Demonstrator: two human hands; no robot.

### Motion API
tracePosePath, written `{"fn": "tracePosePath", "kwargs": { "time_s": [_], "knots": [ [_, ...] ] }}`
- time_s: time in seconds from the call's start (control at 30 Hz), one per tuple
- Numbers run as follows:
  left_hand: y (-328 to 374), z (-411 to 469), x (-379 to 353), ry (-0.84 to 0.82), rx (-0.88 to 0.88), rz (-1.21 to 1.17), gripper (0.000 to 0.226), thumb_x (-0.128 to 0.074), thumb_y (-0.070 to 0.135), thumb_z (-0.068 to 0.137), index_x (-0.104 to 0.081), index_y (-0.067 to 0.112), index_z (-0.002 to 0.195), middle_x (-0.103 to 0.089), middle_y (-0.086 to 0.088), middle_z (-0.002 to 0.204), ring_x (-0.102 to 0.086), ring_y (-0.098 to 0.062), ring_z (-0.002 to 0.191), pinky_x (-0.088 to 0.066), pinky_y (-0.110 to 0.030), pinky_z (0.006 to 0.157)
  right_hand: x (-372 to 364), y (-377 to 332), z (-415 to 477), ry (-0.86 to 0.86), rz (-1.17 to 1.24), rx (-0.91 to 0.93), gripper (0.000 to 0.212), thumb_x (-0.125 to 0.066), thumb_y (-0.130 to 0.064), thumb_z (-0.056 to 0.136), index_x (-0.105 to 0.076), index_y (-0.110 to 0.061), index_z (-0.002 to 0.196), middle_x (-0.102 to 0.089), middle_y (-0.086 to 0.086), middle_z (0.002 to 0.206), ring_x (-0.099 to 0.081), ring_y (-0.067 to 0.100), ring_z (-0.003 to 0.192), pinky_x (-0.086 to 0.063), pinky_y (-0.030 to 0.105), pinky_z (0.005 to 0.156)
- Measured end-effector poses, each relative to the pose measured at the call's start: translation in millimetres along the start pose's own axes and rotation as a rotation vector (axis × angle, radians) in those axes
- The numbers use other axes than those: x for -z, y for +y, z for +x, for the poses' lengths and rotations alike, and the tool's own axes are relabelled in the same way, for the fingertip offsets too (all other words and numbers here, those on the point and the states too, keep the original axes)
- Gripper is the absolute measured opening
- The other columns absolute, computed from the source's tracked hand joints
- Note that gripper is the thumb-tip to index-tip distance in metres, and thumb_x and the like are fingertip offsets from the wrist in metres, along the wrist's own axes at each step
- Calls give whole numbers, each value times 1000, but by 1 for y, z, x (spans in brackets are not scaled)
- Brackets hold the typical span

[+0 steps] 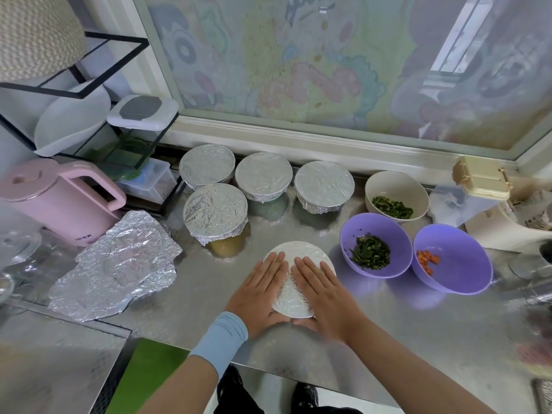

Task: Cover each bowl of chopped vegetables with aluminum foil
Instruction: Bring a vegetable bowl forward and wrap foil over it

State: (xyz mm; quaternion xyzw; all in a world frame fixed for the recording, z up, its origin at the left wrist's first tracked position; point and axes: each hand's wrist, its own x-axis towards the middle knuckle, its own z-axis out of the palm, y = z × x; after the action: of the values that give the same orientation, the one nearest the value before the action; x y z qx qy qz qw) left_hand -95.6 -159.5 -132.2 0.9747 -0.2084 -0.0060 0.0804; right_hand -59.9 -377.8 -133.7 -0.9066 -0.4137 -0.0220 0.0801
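A foil-covered bowl [298,252] stands at the middle front of the steel counter. My left hand [258,291] and my right hand [324,297] lie flat on its foil top, fingers straight, pressing down side by side. Several more foil-covered bowls [215,210] stand behind it near the window sill. To the right are three uncovered bowls: a cream bowl [395,182] with chopped greens, a purple bowl [375,227] with chopped greens, and a purple bowl [457,258] with carrot cubes. Crumpled foil sheets [119,264] lie at the left.
A pink kettle [56,198] stands at the left behind the foil sheets. A black wire rack [74,85] with containers fills the back left corner. A beige box [481,177] and a cream container [504,228] sit at the far right. Glassware [18,246] lines the left edge.
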Motion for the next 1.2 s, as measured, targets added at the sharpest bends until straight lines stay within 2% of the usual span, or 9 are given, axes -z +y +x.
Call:
{"fn": "tracePosePath", "kwargs": {
  "time_s": [0.1, 0.2, 0.33, 0.53, 0.73, 0.83, 0.93, 1.1, 1.2],
  "knots": [
    [9, -10, 5, 82, 204, -419, 97, -54, 42, 82, 3, 15, 156, 10, 1, 164, 12, -12, 150, 1, -29, 122, 2, -5, 8, 5, -12, -46, 97, -46, -74, 86, -26, -6, 152, -18, 14, 161, -14, 30, 149, -20, 51, 116],
    [24, -6, 6, 310, 553, -884, 76, -47, 16, 92, -6, 27, 154, -2, 11, 162, 0, -2, 148, -4, -27, 121, 2, -10, 14, -3, -24, -36, 94, -50, -70, 84, -26, -9, 153, -16, 12, 161, -14, 30, 149, -18, 53, 116],
    [39, 20, 6, 397, 871, -1131, 49, -31, 25, 106, -21, 27, 154, -24, 11, 158, -22, 0, 141, -16, -20, 114, -4, -16, 19, -9, 3, -71, 90, -50, -67, 86, -30, -9, 152, -18, 11, 161, -16, 27, 149, -22, 55, 114],
    [45, 35, -1, 543, 1014, -1329, 35, -29, 26, 106, -47, 32, 135, -57, 6, 132, -54, -12, 118, -40, -23, 97, -11, -16, 21, -26, -19, -62, 87, -44, -69, 89, -34, -8, 150, -21, 12, 160, -17, 28, 149, -24, 55, 114],
    [37, 32, -9, 497, 956, -1237, 39, -32, 31, 103, -44, 30, 140, -50, 8, 141, -47, -8, 128, -37, -36, 112, 2, -15, 18, -21, 118, -70, 95, -51, -70, 84, -24, -11, 154, -11, 8, 163, -6, 24, 151, -9, 49, 120],
    [35, 31, -6, 537, 908, -1092, 48, -35, 26, 103, -31, 22, 150, -32, 13, 150, -29, -1, 136, -21, -26, 115, 9, -5, 19, 54, 273, -256, 79, -46, -55, 92, -20, -14, 155, -7, 3, 163, -3, 20, 151, -1, 38, 122],
    [40, 37, -2, 558, 951, -1214, 43, -34, 24, 105, -37, 24, 147, -41, 10, 146, -38, -6, 131, -31, -25, 107, 5, 5, 29, 60, 396, -472, 73, -31, -51, 94, -16, -16, 156, -5, -4, 163, -2, 13, 150, -5, 31, 122],
    [42, 50, -1, 648, 1084, -1401, 36, -33, 25, 106, -48, 28, 137, -51, 6, 137, -48, -14, 123, -41, -32, 103, 3, -2, 37, 78, 567, -632, 65, -45, -24, 99, -13, -15, 156, -8, -4, 162, -6, 16, 146, -8, 28, 120],
    [37, 52, 0, 639, 1087, -1406, 35, -32, 27, 106, -52, 27, 134, -54, 4, 134, -50, -16, 121, -43, -35, 101, 2, -7, 37, 107, 587, -667, 68, -48, -24, 98, -12, -15, 156, -4, -6, 162, -4, 18, 147, -6, 28, 119]
  ]
}}
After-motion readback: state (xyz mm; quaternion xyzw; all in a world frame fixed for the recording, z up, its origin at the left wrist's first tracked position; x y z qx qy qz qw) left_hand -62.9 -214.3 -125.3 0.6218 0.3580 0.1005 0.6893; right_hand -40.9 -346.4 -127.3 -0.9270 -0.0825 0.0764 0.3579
